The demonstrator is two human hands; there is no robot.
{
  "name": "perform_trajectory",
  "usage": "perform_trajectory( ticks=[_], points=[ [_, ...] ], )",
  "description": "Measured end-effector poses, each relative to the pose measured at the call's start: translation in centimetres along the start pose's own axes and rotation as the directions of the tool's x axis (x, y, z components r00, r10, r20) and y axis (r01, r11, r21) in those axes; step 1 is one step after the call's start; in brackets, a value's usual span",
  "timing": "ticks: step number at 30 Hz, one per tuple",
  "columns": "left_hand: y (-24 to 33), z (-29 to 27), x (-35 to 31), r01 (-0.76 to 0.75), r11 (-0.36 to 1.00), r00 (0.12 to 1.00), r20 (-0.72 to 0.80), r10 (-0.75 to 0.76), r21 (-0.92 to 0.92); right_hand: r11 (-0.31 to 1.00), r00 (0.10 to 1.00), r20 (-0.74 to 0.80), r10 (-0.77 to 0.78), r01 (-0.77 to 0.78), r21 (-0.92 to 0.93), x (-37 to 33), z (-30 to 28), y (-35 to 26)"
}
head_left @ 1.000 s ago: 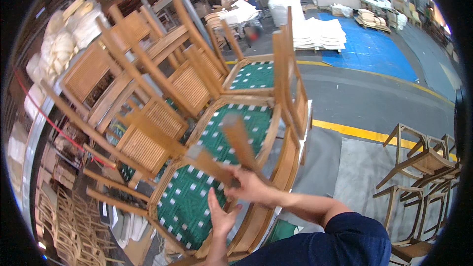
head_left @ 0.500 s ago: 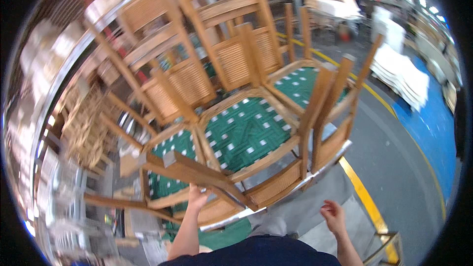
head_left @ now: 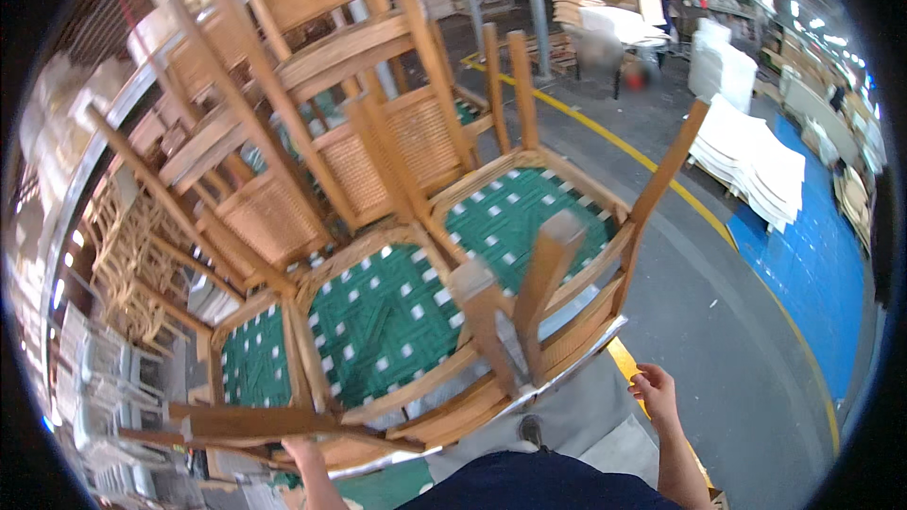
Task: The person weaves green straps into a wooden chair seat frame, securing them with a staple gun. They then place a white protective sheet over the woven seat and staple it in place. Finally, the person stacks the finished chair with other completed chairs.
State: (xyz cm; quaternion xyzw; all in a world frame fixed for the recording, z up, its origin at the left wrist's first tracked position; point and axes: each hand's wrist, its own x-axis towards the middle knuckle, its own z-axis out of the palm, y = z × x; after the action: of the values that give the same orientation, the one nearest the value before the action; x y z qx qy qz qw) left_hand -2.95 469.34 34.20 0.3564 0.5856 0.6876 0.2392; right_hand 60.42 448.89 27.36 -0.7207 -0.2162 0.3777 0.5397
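Observation:
In front of me is a cluster of brown wooden chairs with legs pointing up. Green webbing flecked with white shows in the middle seat, the right seat and the smaller left seat. Behind them rise chair backs with woven panels. At the near left, my left hand is closed on a chair leg; its fingertips are partly hidden by the wood. Off the right side of the chairs, my right hand hangs with loosely bent fingers, touching nothing.
Yellow line crosses the grey floor to the right. White curved sheets lie stacked beside a blue floor covering. Pale chair frames and light stacked chairs stand at left. A metal post rises behind.
My view has swung right, so the chairs sit farther left in it. My left hand stays on the chair leg at the near side. My right hand remains apart from the chairs.

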Motion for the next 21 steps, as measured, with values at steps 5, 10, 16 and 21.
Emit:
perform_trajectory(
  ticks=[5, 10, 16, 21],
  points=[
    [1.8, 4.6, -1.7, -0.094, 0.980, 0.960, -0.244, 0.135, 0.173, 0.972, 0.982, -0.144, -0.123, 0.148, 0.183, 9.4, -4.9, -4.2],
    [2.0, 10.6, -8.5, -0.134, 0.944, 0.928, -0.297, 0.226, 0.301, 0.898, 0.921, -0.179, -0.346, 0.380, 0.223, 20.2, -7.8, -12.8],
    [2.0, 21.7, -21.6, 0.033, 0.960, 0.994, -0.113, -0.001, 0.278, 0.709, 0.745, -0.005, -0.667, 0.637, 0.304, 30.8, -7.5, -21.3],
    [3.0, 30.4, -30.7, 0.243, 0.929, 0.959, 0.076, -0.273, 0.278, 0.614, 0.576, 0.234, -0.784, 0.661, 0.431, 36.1, -7.6, -25.0]
  ],
)
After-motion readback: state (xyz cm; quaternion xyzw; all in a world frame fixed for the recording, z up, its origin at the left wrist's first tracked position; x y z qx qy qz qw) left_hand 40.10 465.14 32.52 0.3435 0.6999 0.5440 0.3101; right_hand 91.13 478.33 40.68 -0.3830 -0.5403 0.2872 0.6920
